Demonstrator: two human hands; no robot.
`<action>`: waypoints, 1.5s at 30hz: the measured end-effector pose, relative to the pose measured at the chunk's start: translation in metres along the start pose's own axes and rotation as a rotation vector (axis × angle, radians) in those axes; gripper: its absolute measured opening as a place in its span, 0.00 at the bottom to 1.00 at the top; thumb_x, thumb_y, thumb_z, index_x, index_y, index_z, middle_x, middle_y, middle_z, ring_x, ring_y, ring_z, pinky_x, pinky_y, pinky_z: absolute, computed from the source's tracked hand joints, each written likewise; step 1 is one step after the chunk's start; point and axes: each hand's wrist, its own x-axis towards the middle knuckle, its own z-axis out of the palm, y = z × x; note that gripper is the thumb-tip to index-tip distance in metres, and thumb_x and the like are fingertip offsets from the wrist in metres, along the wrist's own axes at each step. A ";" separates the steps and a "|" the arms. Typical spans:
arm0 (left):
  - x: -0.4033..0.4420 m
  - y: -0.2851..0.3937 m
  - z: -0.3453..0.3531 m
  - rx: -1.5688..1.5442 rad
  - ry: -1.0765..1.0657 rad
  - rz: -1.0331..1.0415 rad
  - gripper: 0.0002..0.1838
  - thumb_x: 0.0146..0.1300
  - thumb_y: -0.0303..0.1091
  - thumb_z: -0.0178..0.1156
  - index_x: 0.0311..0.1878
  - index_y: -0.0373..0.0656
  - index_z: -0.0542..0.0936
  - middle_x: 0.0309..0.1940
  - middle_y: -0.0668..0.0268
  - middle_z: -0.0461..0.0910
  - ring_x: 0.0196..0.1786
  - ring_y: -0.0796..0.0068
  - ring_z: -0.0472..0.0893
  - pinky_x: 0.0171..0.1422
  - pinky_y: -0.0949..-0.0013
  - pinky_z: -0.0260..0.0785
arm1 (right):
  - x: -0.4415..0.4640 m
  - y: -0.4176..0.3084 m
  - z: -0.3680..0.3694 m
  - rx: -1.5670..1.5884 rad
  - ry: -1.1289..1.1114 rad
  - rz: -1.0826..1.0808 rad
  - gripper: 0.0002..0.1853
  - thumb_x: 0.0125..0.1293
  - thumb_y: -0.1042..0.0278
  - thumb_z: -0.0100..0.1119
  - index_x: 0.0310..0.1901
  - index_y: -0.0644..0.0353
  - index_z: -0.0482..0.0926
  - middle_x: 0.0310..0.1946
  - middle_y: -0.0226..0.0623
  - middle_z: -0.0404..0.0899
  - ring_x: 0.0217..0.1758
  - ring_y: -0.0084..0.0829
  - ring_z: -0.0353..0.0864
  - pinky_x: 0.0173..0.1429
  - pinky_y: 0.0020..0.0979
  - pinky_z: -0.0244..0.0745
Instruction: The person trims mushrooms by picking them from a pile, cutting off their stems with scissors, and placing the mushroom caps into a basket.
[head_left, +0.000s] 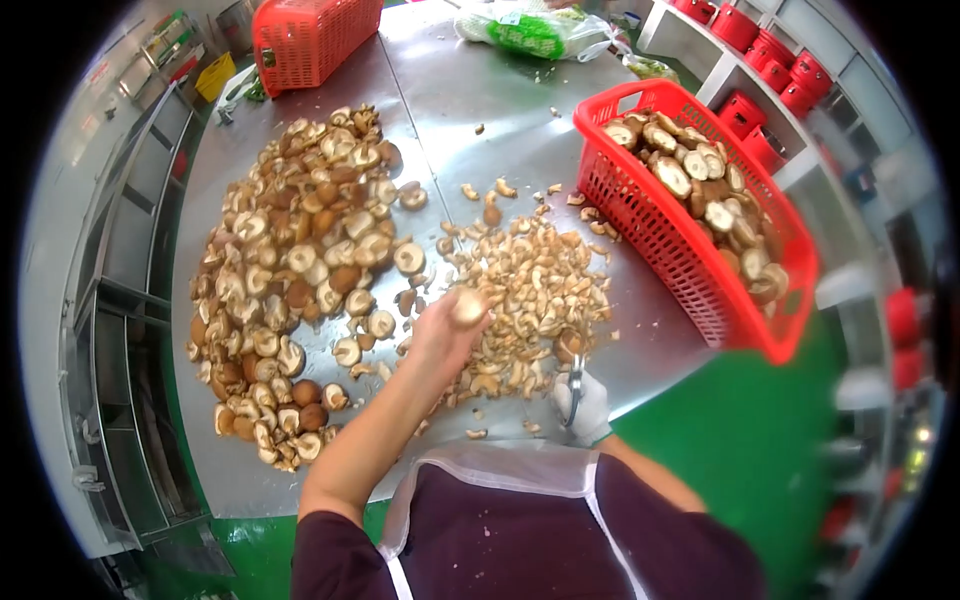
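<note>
Bare, my left hand (447,335) is closed around a shiitake mushroom (468,307), its pale underside turned up. It hangs over the left side of a heap of cut mushroom stems (540,275). My right hand (588,408), in a white glove, grips a pair of scissors (576,388) at the heap's lower right. The scissors' dark looped handle shows; the blades are hard to make out. A brown mushroom cap (570,346) lies just beyond them. To the left spreads a large pile of whole shiitake mushrooms (300,250).
A red plastic basket (650,230) of trimmed mushrooms stands at the metal table's (420,90) right edge. Another red basket (310,45) is at the far left. A clear and green plastic bag (535,35) lies at the back. Red buckets (735,28) fill shelves on the right.
</note>
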 end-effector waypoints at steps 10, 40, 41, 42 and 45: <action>0.035 -0.033 0.112 0.939 -0.838 0.563 0.31 0.67 0.42 0.59 0.69 0.39 0.65 0.63 0.60 0.70 0.64 0.68 0.70 0.69 0.60 0.61 | -0.002 -0.010 0.000 0.492 -0.007 0.343 0.04 0.59 0.75 0.57 0.35 0.60 0.74 0.20 0.30 0.75 0.18 0.20 0.71 0.22 0.23 0.67; 0.054 0.137 -0.166 1.887 0.702 0.431 0.34 0.53 0.39 0.60 0.65 0.42 0.67 0.56 0.47 0.77 0.52 0.45 0.80 0.56 0.48 0.72 | 0.001 0.007 -0.003 0.186 -0.071 0.090 0.09 0.62 0.64 0.63 0.34 0.61 0.77 0.18 0.31 0.77 0.20 0.23 0.76 0.26 0.27 0.72; 0.050 0.138 -0.173 1.846 0.633 0.420 0.32 0.55 0.38 0.60 0.64 0.41 0.67 0.54 0.48 0.78 0.48 0.46 0.82 0.53 0.50 0.74 | 0.002 0.010 -0.003 0.172 -0.064 0.077 0.09 0.62 0.64 0.63 0.34 0.60 0.77 0.18 0.31 0.77 0.20 0.24 0.76 0.27 0.28 0.72; 0.044 0.141 -0.184 1.803 0.566 0.405 0.31 0.57 0.38 0.59 0.64 0.40 0.68 0.53 0.48 0.79 0.45 0.48 0.83 0.50 0.51 0.75 | 0.002 0.013 -0.002 0.157 -0.060 0.065 0.09 0.62 0.63 0.63 0.34 0.60 0.78 0.17 0.32 0.77 0.20 0.25 0.77 0.28 0.28 0.72; 0.039 0.126 -0.203 0.944 0.302 0.397 0.25 0.64 0.35 0.56 0.62 0.37 0.68 0.47 0.52 0.81 0.36 0.55 0.84 0.44 0.58 0.79 | 0.000 -0.001 -0.004 0.040 -0.061 -0.024 0.11 0.61 0.60 0.63 0.33 0.60 0.77 0.18 0.35 0.76 0.21 0.29 0.78 0.29 0.31 0.73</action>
